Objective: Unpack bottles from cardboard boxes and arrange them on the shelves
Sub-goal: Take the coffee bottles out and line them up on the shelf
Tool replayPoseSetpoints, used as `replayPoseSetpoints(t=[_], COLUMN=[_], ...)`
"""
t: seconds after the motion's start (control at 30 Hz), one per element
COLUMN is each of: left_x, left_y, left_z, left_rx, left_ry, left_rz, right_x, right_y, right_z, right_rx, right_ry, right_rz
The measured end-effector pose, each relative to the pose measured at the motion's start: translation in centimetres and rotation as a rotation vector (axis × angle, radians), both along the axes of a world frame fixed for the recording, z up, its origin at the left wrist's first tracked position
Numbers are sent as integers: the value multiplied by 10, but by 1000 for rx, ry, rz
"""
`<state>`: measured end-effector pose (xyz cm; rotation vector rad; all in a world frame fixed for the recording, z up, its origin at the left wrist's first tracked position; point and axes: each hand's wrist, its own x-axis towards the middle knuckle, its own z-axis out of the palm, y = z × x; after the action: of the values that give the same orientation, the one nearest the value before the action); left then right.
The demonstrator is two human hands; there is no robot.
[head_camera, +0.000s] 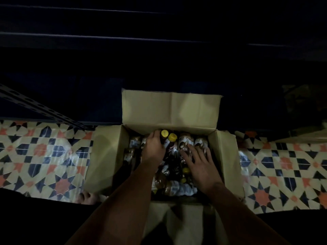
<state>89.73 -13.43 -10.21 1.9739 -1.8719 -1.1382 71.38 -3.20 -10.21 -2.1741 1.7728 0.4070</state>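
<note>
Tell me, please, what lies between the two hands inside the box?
In the head view, dark bottles fill the stretch between the left hand and the right hand, two with yellow caps, inside the cardboard box.

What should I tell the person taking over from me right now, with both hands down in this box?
Left hand: fingers curled round a yellow-capped bottle at the far left of the cardboard box.
Right hand: fingers spread flat, resting on the bottles lying in the box; it grips nothing.
Box: open on the patterned floor, flaps out, still holding many bottles, mostly on their sides.
Shelves: above the box, too dark to see any bottles on them.
Done: box opened.
Left: lift out the held bottle, then the others, and arrange them on the shelves.
</note>
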Motion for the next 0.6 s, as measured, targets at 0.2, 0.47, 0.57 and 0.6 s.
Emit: replayPoseSetpoints(t=[0.2,0.47,0.57,0.6], left_x=[-8,5,25,27], left_y=[-5,6,20,24], left_z=[-8,-6,4,9], left_rx=[65,-29,-111,-138], left_ry=[33,218,407,445], left_rz=[55,166,271,298], right_x=[5,0,14,18], right_y=[-9,-7,-22,-28], right_z=[7,2,17,23], right_rx=[3,-127,-132,-139], right_ry=[-62,-362,-766,-862], right_rz=[1,-127,-515,-655])
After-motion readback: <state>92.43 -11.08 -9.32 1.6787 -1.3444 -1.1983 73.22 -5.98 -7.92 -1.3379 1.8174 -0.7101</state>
